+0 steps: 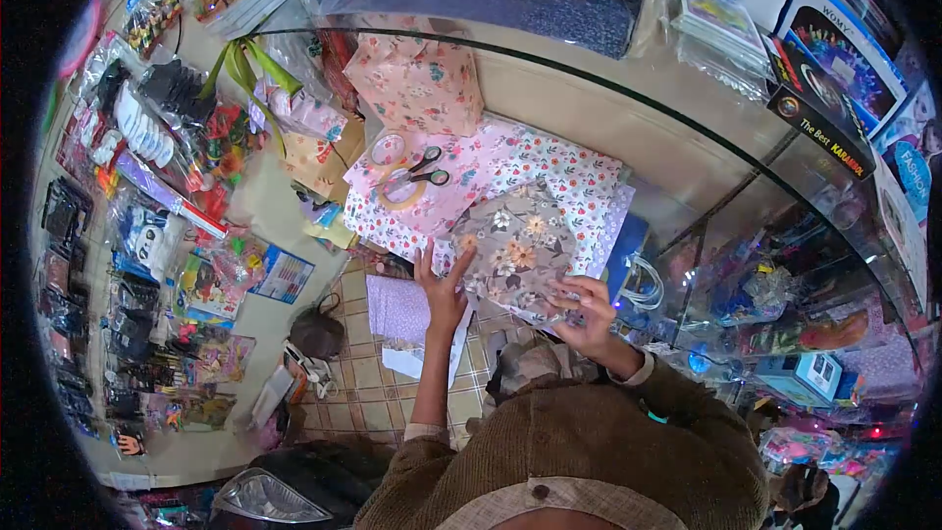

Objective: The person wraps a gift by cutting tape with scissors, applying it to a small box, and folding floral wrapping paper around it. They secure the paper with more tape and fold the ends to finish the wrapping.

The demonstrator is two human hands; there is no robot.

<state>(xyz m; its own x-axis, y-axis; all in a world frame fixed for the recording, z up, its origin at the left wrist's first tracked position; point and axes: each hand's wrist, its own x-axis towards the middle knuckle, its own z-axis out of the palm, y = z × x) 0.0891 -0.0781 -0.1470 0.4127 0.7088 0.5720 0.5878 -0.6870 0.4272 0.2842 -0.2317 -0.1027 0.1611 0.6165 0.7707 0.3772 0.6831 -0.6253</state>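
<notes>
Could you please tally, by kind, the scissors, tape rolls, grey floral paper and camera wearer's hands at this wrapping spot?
Grey floral paper: 1
Scissors: 1 pair
Tape rolls: 2
Hands (left hand, right hand): 2
Total: 6

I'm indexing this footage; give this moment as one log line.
left hand: at left edge of grey floral paper; right hand: at its right edge; scissors: unheld, over pink sheet

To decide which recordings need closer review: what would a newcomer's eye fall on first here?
Probably the grey floral paper, between the left hand and right hand. Next might come the dark-handled scissors on the pink floral sheet, then the pink floral package at the back.
</notes>
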